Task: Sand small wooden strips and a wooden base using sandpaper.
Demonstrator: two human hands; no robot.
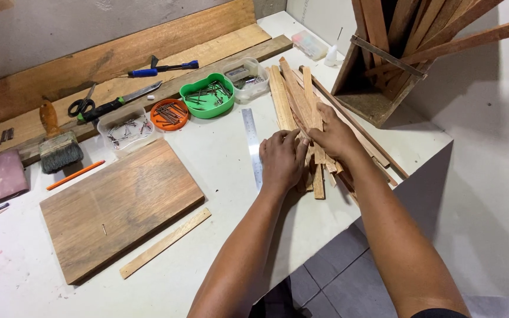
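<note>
Item — pile of thin wood strips (301,112), centre-right of frame on white table (219,147). Left hand (282,160) and right hand (334,136) both pressed flat on pile, fingers loosely spread, gripping nothing. Step: sorting strips — picking one needs fingers closing. Steel ruler (253,144) just left.

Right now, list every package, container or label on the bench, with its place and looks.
Green tub: back middle, rounded, holds nails.
Orange lid: left of it, round, holds nails.
Clear tub: further left, rectangular.
Clear box: right of the green one.
Flat clear case: far back corner, pinkish contents.
Small white bottle: beside that case.
</note>
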